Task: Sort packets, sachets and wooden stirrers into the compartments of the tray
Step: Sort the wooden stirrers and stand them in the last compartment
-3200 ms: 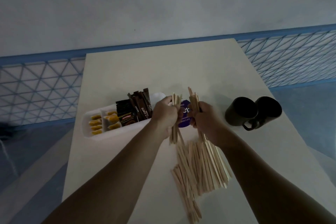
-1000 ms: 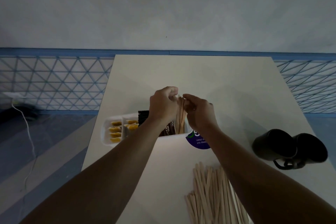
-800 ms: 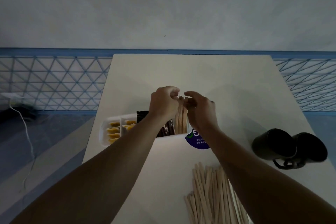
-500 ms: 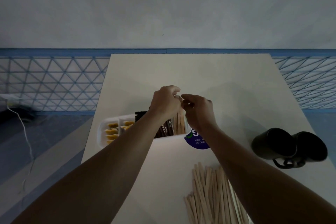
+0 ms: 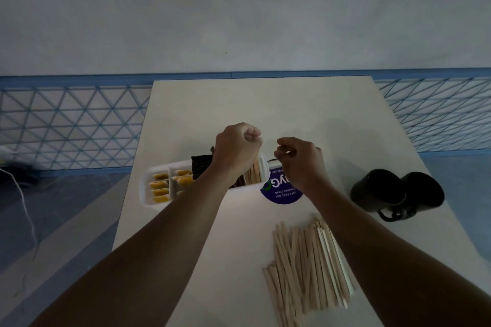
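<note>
Stirrers (image 5: 253, 174) in tray (image 5: 147, 195), beneath left grip (image 5: 237, 146)

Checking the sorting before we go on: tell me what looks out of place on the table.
A fanned heap of wooden stirrers lies loose on the table, outside the tray; only some sit in its right-end compartment.

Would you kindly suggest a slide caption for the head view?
Left hand and right hand above the white plastic tray, wooden stirrers in its right-end compartment; a loose stirrer pile on the table.
</note>
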`<state>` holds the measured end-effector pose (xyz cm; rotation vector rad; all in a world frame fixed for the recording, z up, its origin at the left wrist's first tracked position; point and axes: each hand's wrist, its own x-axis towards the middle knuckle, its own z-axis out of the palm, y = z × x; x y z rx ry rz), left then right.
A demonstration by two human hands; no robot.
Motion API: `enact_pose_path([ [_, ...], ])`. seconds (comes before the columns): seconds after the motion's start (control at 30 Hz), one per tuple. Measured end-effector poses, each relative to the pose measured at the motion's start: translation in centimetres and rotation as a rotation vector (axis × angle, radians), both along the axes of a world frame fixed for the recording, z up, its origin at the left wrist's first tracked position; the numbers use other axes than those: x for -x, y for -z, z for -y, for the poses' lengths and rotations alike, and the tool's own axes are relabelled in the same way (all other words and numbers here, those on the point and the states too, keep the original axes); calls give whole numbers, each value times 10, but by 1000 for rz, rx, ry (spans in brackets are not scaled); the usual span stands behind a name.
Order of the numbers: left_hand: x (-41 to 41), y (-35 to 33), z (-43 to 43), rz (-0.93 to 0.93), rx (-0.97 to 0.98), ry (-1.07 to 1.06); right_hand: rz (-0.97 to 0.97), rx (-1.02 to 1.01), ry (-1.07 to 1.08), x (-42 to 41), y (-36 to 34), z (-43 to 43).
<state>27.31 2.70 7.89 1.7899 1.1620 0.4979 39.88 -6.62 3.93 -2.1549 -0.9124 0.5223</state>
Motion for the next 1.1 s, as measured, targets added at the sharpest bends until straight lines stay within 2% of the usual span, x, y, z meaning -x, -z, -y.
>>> enact_pose_path([
  [0.1, 1, 9, 21, -22, 95, 23, 19, 32, 9, -1, -2, 24],
  [0.33, 11, 46, 78, -255, 225, 177, 59, 130, 54, 2, 16, 95],
  [0.6, 22, 69, 127, -509, 347, 247, 83, 339, 178, 4, 35, 162],
  [0.83, 24, 81, 146, -610, 360, 319, 56, 488, 161, 12, 48, 188],
  [0.93, 26, 79, 148, -631, 436, 278, 32, 483, 175, 14, 51, 189],
  [1.1, 29, 85, 155, -642, 447, 268, -6, 475, 147, 21, 54, 187],
])
